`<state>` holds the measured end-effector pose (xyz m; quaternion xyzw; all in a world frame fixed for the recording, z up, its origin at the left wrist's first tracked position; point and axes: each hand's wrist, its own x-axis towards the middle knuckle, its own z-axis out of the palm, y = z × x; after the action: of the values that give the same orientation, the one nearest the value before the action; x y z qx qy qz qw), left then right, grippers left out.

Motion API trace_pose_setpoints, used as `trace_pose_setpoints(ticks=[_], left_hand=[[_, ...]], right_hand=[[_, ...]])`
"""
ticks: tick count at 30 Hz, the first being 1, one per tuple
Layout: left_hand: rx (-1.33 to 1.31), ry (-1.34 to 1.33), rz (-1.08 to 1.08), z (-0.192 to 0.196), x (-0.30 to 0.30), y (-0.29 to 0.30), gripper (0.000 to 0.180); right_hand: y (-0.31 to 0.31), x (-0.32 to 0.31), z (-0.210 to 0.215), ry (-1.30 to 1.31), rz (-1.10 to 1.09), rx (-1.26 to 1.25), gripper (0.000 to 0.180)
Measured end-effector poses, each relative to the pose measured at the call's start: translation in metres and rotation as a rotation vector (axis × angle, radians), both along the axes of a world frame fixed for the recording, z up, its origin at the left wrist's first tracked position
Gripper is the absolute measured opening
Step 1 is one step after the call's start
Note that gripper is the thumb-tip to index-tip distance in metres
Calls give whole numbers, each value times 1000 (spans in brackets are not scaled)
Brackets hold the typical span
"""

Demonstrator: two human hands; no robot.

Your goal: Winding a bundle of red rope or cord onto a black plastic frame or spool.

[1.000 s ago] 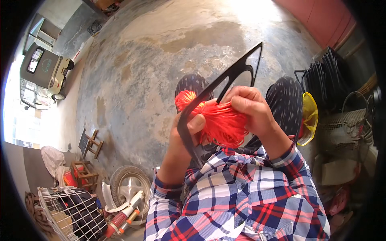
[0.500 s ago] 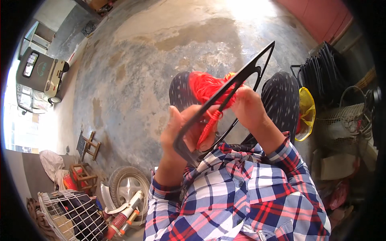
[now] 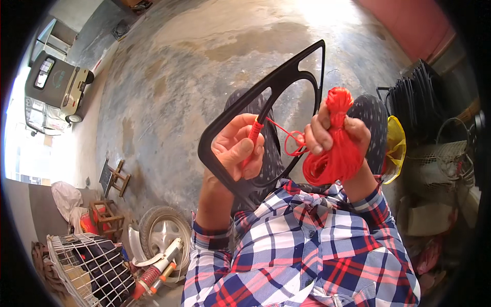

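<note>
Left hand (image 3: 236, 149) clamped on black triangular frame (image 3: 266, 97) and red cord end, right hand (image 3: 335, 134) fisted round red cord bundle (image 3: 332, 153) held above lap; likely mid-wrapping: next pass needs cord kept taut round the bar

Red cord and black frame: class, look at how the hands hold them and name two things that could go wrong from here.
1. A loose loop of the red cord hangs between the hands; it might snag or knot as it is drawn tight.
2. The right hand grips the whole cord bundle, so coils could slip and tangle.
3. The left hand alone holds the black frame, which may twist.
</note>
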<state>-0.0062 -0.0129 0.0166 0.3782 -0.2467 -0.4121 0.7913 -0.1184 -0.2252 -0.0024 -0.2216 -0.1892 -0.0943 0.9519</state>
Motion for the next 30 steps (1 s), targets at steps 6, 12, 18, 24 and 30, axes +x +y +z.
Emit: trace_pose_setpoints(ticks=[6, 12, 18, 24, 30], left_hand=[[-32, -10, 49, -1, 4, 5, 46], [3, -35, 72, 0, -2, 2, 46], [4, -45, 122, 2, -2, 4, 46], [-33, -26, 122, -3, 0, 7, 43], [-55, 0, 87, -14, 6, 8, 41]], right_hand=[[6, -1, 1, 82, -47, -83, 35], [26, 0, 13, 217, -70, -241, 36], [13, -1, 16, 182, -156, -131, 38], [10, -3, -1, 216, -141, -189, 39], [-20, 15, -18, 299, -201, 243, 32]])
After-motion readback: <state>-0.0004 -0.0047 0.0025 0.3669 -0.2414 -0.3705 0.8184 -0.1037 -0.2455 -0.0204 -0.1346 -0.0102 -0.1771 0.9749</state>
